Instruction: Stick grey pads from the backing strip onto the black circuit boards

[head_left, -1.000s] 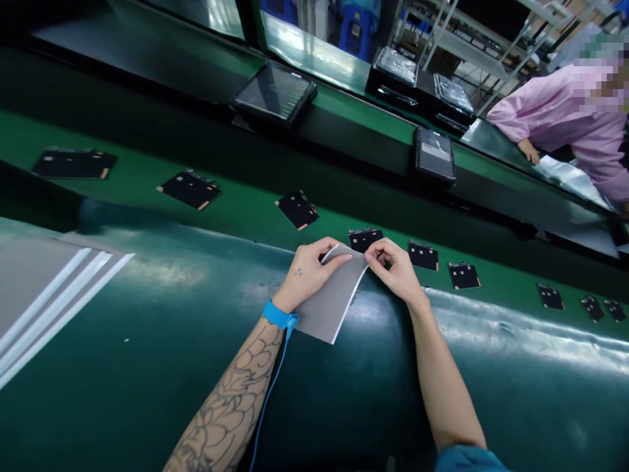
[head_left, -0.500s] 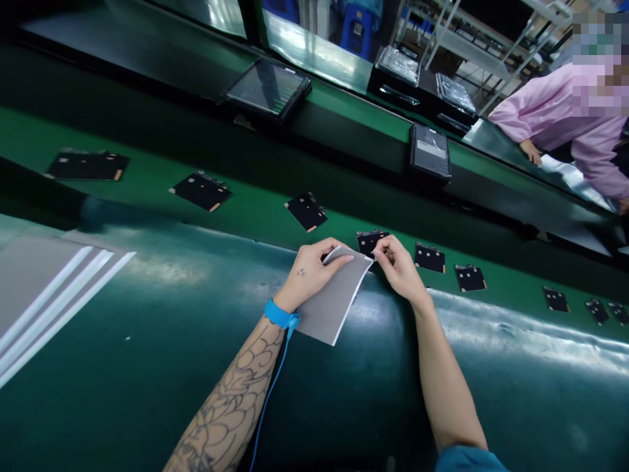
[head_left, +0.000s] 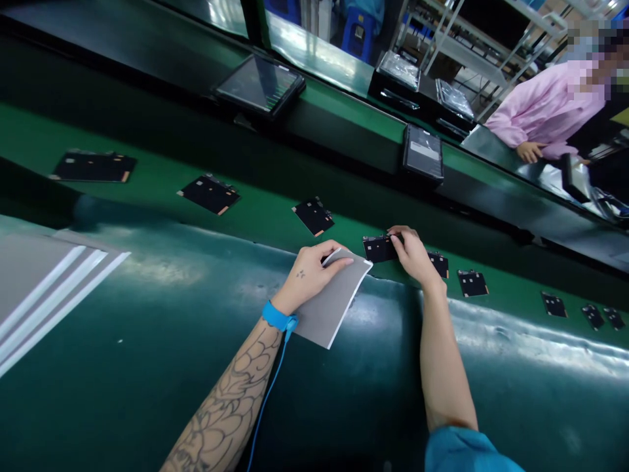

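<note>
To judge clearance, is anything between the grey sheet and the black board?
Nothing visible: the grey sheet in the left hand sits right beside the black board, which the right hand grips at its right end.

Green conveyor belt (head_left: 260, 200), black circuit boards (head_left: 314, 216) in a spaced row, dark green mat (head_left: 122, 393), stacked grey sheets (head_left: 34, 282)

Lying at 9 o'clock on the bench mat (head_left: 122, 393): stack of sheets (head_left: 39, 288). Resting at mat's far edge, near centre: single sheet (head_left: 329, 308), under left hand (head_left: 309, 275). Just right of it: one circuit board (head_left: 377, 249), under right hand (head_left: 415, 257). Laid beyond the mat, on conveyor belt (head_left: 147, 151), from 10 to 3 o'clock: further circuit boards (head_left: 313, 216). Standing behind the belt at 12 o'clock: tablet (head_left: 259, 85). Placed farther back at 2 o'clock: co-worker (head_left: 545, 108).
</note>
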`<state>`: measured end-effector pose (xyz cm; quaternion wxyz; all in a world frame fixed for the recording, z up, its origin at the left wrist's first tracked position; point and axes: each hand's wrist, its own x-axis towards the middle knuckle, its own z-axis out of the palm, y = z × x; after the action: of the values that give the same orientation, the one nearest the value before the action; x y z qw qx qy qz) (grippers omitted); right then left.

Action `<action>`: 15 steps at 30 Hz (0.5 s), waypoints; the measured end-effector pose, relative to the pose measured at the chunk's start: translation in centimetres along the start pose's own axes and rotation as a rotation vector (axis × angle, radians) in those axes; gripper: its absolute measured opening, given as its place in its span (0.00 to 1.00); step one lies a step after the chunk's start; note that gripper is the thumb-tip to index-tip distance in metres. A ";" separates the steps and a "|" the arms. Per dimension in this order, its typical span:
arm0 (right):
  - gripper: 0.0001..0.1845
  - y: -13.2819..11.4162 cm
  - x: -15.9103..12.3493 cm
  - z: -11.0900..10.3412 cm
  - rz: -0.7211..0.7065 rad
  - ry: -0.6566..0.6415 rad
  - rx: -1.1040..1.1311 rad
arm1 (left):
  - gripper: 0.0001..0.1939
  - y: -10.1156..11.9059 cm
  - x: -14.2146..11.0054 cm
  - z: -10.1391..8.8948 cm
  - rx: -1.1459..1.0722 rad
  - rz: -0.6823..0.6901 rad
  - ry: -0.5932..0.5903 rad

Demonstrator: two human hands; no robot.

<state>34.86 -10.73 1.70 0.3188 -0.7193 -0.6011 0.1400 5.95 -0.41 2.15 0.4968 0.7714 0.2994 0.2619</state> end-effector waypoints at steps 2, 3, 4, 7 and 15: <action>0.14 -0.3 -0.4 -0.2 0.059 -0.013 0.005 | 0.09 0.0 0.0 0.0 -0.008 -0.003 -0.003; 0.14 -0.4 -0.6 -0.5 0.086 -0.017 0.018 | 0.09 0.0 0.0 0.0 -0.013 -0.005 -0.005; 0.14 -0.4 -0.9 -0.7 0.106 -0.022 0.037 | 0.09 0.0 0.0 0.0 -0.017 -0.008 -0.008; 0.15 0.0 -1.7 -1.2 0.137 -0.004 0.107 | 0.09 0.1 0.0 0.0 -0.017 -0.019 -0.008; 0.18 1.5 -2.6 -1.4 0.169 0.000 0.156 | 0.10 0.7 -0.2 -0.3 -0.020 -0.034 -0.020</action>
<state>36.22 -13.75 1.39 0.3609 -0.7406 -0.5254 0.2126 5.79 -0.59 2.83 0.5118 0.7638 0.3049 0.2484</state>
